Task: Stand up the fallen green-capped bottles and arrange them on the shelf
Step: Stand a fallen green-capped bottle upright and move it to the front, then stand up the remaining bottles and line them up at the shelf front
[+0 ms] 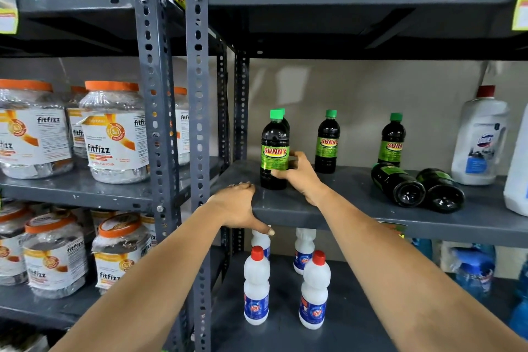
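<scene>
A dark green-capped bottle (274, 148) with a green label stands near the front left of the grey shelf (343, 214); my right hand (297, 177) is wrapped around its lower body. Another capped bottle is partly hidden right behind it. Two more green-capped bottles stand further back, one (327, 141) in the middle and one (393, 138) to the right. Two bottles lie on their sides at the right, one (397, 184) beside the other (441, 190), bases toward me. My left hand (238, 206) grips the shelf's front left edge.
White jugs (480, 137) stand at the shelf's right end. White red-capped bottles (314, 291) stand on the shelf below. Perforated steel posts (198, 123) bound the left side, with orange-lidded jars (114, 131) on the neighbouring rack. The shelf above hangs low over the bottles.
</scene>
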A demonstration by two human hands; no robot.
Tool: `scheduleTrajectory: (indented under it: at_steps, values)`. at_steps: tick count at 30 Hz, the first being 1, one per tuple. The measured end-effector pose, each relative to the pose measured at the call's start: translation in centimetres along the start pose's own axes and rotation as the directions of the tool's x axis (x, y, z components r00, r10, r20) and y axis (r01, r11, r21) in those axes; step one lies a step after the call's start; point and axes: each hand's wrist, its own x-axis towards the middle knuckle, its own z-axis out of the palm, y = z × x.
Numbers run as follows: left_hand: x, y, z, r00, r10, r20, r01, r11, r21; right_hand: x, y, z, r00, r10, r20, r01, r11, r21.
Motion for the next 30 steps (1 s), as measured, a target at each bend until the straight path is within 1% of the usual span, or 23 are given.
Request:
scheduleTrajectory:
  at_steps: [1,2,3,4,5,6,7,8,9,10,12,13,14,16,18,19,22,24,26,27,28,30]
  values:
    - [-0.3,0.1,0.3,0.999,0.019,-0.038,-0.018,1.0,0.018,-0.1,-0.1,-0.1,0.999,-0.015,-0.048,0.016,1.0,0.024]
    - [-0.6,0.3,0.6,0.996,0.045,-0.073,-0.042,0.998,0.039,-0.5,-0.2,-0.4,0.991,-0.051,-0.124,0.053,0.999,0.012]
    - [-1.0,0.3,1.0,0.992,0.072,-0.104,-0.067,0.996,0.054,-0.8,-0.4,-0.8,0.967,-0.122,-0.225,0.111,0.992,-0.061]
    - [-1.4,0.5,1.2,0.988,0.093,-0.125,-0.086,0.994,0.06,-1.2,-0.6,-1.5,0.913,-0.244,-0.327,0.181,0.961,-0.21]
    - [-1.8,0.6,1.3,0.985,0.106,-0.136,-0.099,0.993,0.06,-1.7,-0.8,-2.4,0.829,-0.391,-0.401,0.222,0.887,-0.405]
    - [-2.1,0.9,1.2,0.982,0.123,-0.147,-0.115,0.992,0.059,-2.2,-1.1,-3.6,0.736,-0.525,-0.426,0.208,0.776,-0.596]
    - [-2.3,1.3,1.1,0.977,0.147,-0.157,-0.139,0.988,0.06,-2.5,-1.4,-4.8,0.67,-0.613,-0.42,0.147,0.664,-0.733]
    - [-2.3,1.9,1.1,0.97,0.179,-0.164,-0.171,0.983,0.06,-2.8,-1.9,-6.1,0.645,-0.648,-0.405,0.067,0.575,-0.815]
    - [-2.2,2.7,1.1,0.963,0.215,-0.162,-0.208,0.976,0.061,-2.9,-2.3,-7.5,0.66,-0.639,-0.395,-0.018,0.512,-0.859]
    - [-1.9,3.6,1.1,0.958,0.249,-0.145,-0.242,0.968,0.061,-3.0,-2.7,-9.0,0.7,-0.595,-0.396,-0.102,0.465,-0.879]
    - [-1.1,5.3,0.9,0.952,0.293,-0.084,-0.288,0.956,0.058,-3.2,-3.0,-11.8,0.793,-0.432,-0.43,-0.263,0.395,-0.88]
    - [-0.6,6.0,0.8,0.953,0.299,-0.052,-0.297,0.954,0.051,-3.3,-3.0,-13.2,0.822,-0.335,-0.46,-0.333,0.372,-0.866]
    - [-0.2,6.6,0.6,0.955,0.296,-0.02,-0.295,0.955,0.045,-3.3,-2.8,-14.5,0.838,-0.231,-0.494,-0.39,0.378,-0.839]
    - [0.5,7.3,0.1,0.957,0.287,0.03,-0.288,0.957,0.032,-3.5,-2.6,-16.4,0.842,-0.044,-0.538,-0.462,0.458,-0.76]
    - [0.9,7.3,-0.1,0.957,0.286,0.047,-0.287,0.958,0.011,-3.3,-3.0,-17.7,0.853,0.065,-0.517,-0.477,0.496,-0.726]
    - [1.0,7.2,-0.2,0.955,0.292,0.045,-0.292,0.956,0.003,-3.0,-3.4,-18.2,0.86,0.114,-0.497,-0.486,0.479,-0.731]
    - [1.0,6.8,0.0,0.948,0.318,0.022,-0.318,0.948,-0.005,-2.0,-4.5,-20.0,0.857,0.291,-0.425,-0.512,0.382,-0.77]
    - [1.1,6.6,0.3,0.948,0.319,0.002,-0.318,0.948,-0.021,-2.2,-5.4,-20.6,0.834,0.412,-0.368,-0.52,0.361,-0.775]
    - [1.3,6.4,0.5,0.95,0.311,-0.01,-0.311,0.949,-0.044,-2.5,-5.6,-20.8,0.814,0.471,-0.339,-0.53,0.365,-0.766]
    - [1.5,6.4,0.5,0.952,0.305,-0.014,-0.306,0.95,-0.059,-2.4,-5.2,-20.9,0.811,0.484,-0.329,-0.537,0.39,-0.748]
    - [1.6,6.4,0.4,0.954,0.3,-0.017,-0.3,0.951,-0.075,-2.4,-4.7,-21.0,0.804,0.497,-0.327,-0.558,0.438,-0.705]
    - [1.8,6.4,0.1,0.958,0.286,-0.026,-0.287,0.953,-0.101,-2.3,-3.5,-21.0,0.812,0.477,-0.335,-0.575,0.561,-0.595]
